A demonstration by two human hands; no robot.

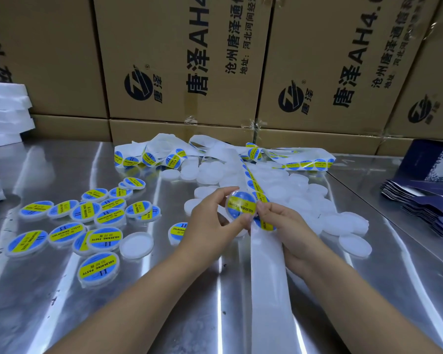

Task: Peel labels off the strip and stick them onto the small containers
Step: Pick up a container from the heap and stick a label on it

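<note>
Head view: my left hand [212, 221] pinches a small container [237, 194] by its rim, thumb and fingertips curled round it, tilted up toward me. A blue and yellow label [242, 208] covers its face. My right hand [284, 226] is curled round the strip [266, 272] just beside that grip, thumb at the label's near edge. The strip runs away past my fingers and back under my wrist. I judge this as the sticking step, the label on but not yet smoothed flat.

Next I should rub it down, then drop the container with the finished ones [87, 213] out past my left hand. After that, a blank container [343, 223] from beyond my right hand, and the next label [265, 224], which sits right under my right fingers, needs lifting by an edge without creasing.
</note>
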